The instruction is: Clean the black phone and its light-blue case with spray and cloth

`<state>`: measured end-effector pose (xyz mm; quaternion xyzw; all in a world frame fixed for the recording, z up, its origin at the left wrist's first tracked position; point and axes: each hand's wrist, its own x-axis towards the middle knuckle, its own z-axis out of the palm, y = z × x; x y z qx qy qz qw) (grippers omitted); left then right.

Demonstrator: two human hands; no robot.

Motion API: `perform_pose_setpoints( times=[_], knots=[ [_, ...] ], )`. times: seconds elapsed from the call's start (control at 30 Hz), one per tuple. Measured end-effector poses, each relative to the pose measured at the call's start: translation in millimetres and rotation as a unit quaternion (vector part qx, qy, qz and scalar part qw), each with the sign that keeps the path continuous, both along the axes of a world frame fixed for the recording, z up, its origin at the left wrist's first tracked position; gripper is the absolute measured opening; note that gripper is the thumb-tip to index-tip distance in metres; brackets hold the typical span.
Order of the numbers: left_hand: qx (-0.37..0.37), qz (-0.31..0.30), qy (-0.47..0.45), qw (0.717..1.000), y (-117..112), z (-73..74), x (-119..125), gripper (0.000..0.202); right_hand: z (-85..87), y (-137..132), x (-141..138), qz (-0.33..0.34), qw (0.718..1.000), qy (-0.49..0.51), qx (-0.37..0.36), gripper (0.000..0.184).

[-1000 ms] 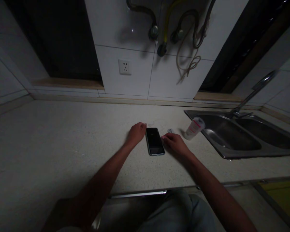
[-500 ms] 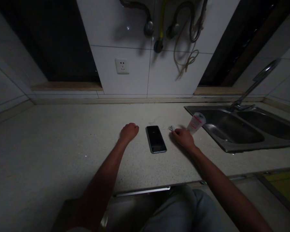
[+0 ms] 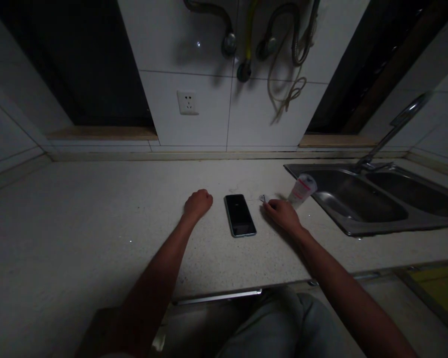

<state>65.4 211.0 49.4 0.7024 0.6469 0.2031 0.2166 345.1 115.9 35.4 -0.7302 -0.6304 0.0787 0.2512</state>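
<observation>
A dark smartphone [image 3: 240, 215] lies face up on the pale speckled countertop [image 3: 209, 258], between my two hands. Left of it, my left hand [image 3: 199, 203] rests on the counter, closed in a fist with nothing showing in it. My right hand [image 3: 283, 214] is at the phone's right, its fingers pinched together. By those fingertips is a small whitish piece with dark lines [image 3: 262, 198], too small to name; whether the fingers grip it is unclear. Just behind the right hand, a clear plastic cup with pink print [image 3: 302, 189] stands on the counter, its base partly hidden by the hand.
A double steel sink [image 3: 353, 219] with a tall faucet [image 3: 399, 122] is set into the counter on the right. Pipes [image 3: 229, 42] and a tied cord [image 3: 293, 92] hang on the tiled wall above a socket [image 3: 187, 103]. The counter's front edge borders my legs [image 3: 280, 328].
The whole view has shifted very slightly. Both hands, the phone and the cup keep their places relative to one another.
</observation>
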Motion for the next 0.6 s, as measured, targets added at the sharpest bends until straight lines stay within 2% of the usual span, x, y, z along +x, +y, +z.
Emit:
perform_pose_setpoints(
  times=[0.07, 0.13, 0.2, 0.33, 0.4, 0.6],
  knots=[
    [-0.056, 0.006, -0.114, 0.992, -2, 3.3, 3, 0.011, 1.2, -1, -4, 0.028, 0.998, 0.036, 0.036, 0.046],
    [-0.125, 0.005, -0.225, 0.966, -6, 6.8, 8, 0.010, 2.2, -3, -10, 0.069, 0.992, 0.086, 0.054, 0.047],
    [-0.164, -0.010, -0.272, 0.948, -11, 9.6, 14, 0.012, 1.6, -4, -17, 0.104, 0.983, 0.142, 0.044, 0.045],
    [-0.228, -0.056, -0.316, 0.919, -20, 9.4, 25, 0.021, -4.9, -3, -28, 0.099, 0.972, 0.210, 0.044, 0.035],
    [-0.238, -0.074, -0.325, 0.912, -23, 6.8, 29, 0.024, -7.8, -2, -31, 0.093, 0.966, 0.237, 0.035, 0.037],
    [-0.187, -0.107, -0.295, 0.931, -29, 2.9, 38, 0.021, -7.3, -3, -36, 0.071, 0.926, 0.368, -0.041, 0.056]
  ],
)
